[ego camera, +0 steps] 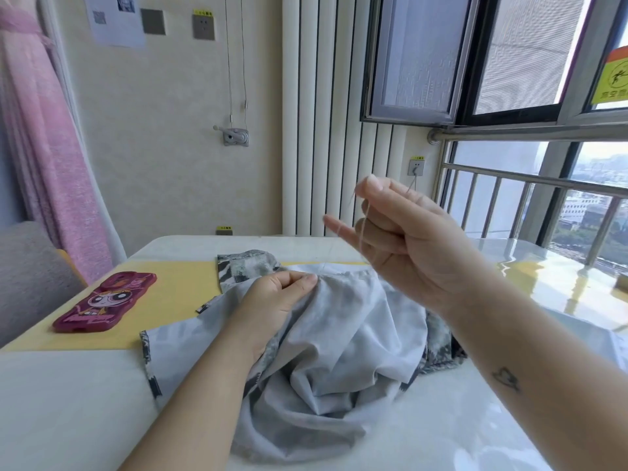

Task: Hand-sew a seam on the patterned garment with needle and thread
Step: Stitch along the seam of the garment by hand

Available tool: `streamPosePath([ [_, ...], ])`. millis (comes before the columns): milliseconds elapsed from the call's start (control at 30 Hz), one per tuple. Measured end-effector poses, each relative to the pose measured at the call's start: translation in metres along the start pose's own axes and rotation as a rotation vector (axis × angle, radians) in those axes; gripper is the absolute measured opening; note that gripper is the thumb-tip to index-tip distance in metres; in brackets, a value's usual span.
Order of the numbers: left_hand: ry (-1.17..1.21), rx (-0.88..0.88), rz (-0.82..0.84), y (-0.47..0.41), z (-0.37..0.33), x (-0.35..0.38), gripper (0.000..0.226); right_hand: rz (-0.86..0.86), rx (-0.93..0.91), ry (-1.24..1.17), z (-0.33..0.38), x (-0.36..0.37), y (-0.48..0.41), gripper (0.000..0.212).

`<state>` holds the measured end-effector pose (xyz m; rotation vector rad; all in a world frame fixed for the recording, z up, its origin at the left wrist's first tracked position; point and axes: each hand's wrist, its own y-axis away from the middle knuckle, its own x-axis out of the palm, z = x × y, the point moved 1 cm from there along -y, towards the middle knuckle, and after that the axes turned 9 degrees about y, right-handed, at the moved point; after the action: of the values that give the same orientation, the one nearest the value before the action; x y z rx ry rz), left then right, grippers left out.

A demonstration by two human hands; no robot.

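The patterned garment (339,341) lies bunched on the table, pale inside facing up, grey-and-black print showing at its edges. My left hand (275,300) pinches a fold of it near the top edge. My right hand (404,239) is raised above the garment, fingers curled. It pinches a thin needle (352,197) between thumb and forefinger. A pale thread (365,239) runs down from that hand toward the fabric. My little finger sticks out to the left with thread across it.
A pink cartoon phone case (105,302) lies on the yellow mat (183,287) at the left. The glossy white table (543,277) extends right to a railing and window. A radiator and wall stand behind. A pink curtain hangs at far left.
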<state>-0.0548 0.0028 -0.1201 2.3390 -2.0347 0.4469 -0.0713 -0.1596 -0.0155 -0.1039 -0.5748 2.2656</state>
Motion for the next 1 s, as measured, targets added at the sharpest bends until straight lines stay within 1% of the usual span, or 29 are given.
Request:
streamPosePath([
  [33,0.001,0.0,-0.003,0.0,0.0,0.0,0.016,0.088,0.032,-0.127,0.0,0.004,0.0,0.016],
  [67,0.001,0.001,-0.007,-0.001,0.001,0.0,0.017,0.187,0.113,-0.244,-0.002,0.006,0.001,0.013],
  [100,0.001,0.004,-0.008,-0.002,0.001,0.0,0.015,0.298,0.238,-0.331,-0.006,0.005,0.003,0.01],
  [133,0.009,0.005,-0.015,-0.002,0.002,0.0,0.014,0.429,0.385,-0.337,-0.012,0.003,0.006,0.009],
  [167,0.021,0.003,-0.026,-0.002,0.002,-0.001,0.016,0.557,0.516,-0.228,-0.018,0.0,0.011,0.012],
  [200,0.033,0.0,-0.034,-0.003,0.002,-0.001,0.017,0.649,0.61,-0.035,-0.024,-0.005,0.017,0.015],
  [233,0.036,-0.003,-0.035,-0.002,0.002,-0.001,0.015,0.685,0.679,0.195,-0.028,-0.01,0.022,0.016],
  [267,0.036,-0.005,-0.033,-0.002,0.001,-0.001,0.014,0.673,0.727,0.431,-0.029,-0.013,0.025,0.015],
  [300,0.042,-0.009,-0.027,-0.002,0.0,-0.001,0.014,0.612,0.739,0.674,-0.028,-0.016,0.027,0.015],
  [333,0.048,-0.009,-0.022,-0.002,-0.001,-0.001,0.013,0.501,0.71,0.905,-0.027,-0.017,0.026,0.018],
  [367,0.051,-0.008,-0.015,-0.001,-0.001,0.0,0.013,0.364,0.643,1.088,-0.026,-0.018,0.023,0.02],
  [400,0.051,-0.006,-0.014,-0.001,-0.001,0.0,0.013,0.225,0.545,1.199,-0.027,-0.018,0.02,0.02],
  [433,0.05,-0.001,-0.01,0.0,-0.001,0.0,0.013,0.106,0.456,1.244,-0.028,-0.017,0.016,0.019],
  [500,0.038,0.016,0.001,0.001,-0.002,0.001,0.013,-0.05,0.333,1.26,-0.036,-0.015,0.009,0.018],
  [600,-0.002,0.043,0.025,0.002,-0.004,0.002,0.014,-0.163,0.21,1.298,-0.053,-0.012,0.003,0.019],
  [667,0.0,0.042,0.042,0.002,-0.006,0.003,0.016,-0.191,0.131,1.334,-0.055,-0.012,0.003,0.019],
  [733,0.003,0.044,0.035,0.003,-0.006,0.002,0.016,-0.197,0.029,1.268,-0.051,-0.011,0.005,0.019],
  [767,0.003,0.044,0.026,0.003,-0.006,0.001,0.015,-0.209,-0.027,1.169,-0.048,-0.011,0.005,0.019],
  [833,-0.005,0.04,0.014,0.002,-0.006,0.0,0.015,-0.223,-0.107,0.837,-0.04,-0.008,0.007,0.021],
  [867,-0.006,0.038,0.01,0.002,-0.006,0.0,0.016,-0.207,-0.114,0.634,-0.036,-0.007,0.006,0.021],
  [933,-0.017,0.039,0.003,0.003,-0.005,0.0,0.017,-0.126,-0.064,0.281,-0.032,-0.003,0.005,0.02],
  [967,-0.029,0.043,0.006,0.003,-0.005,0.001,0.017,-0.081,-0.023,0.166,-0.031,0.0,0.005,0.018],
  [1000,-0.032,0.05,0.011,0.004,-0.006,0.002,0.016,-0.045,0.019,0.106,-0.031,0.002,0.004,0.016],
])
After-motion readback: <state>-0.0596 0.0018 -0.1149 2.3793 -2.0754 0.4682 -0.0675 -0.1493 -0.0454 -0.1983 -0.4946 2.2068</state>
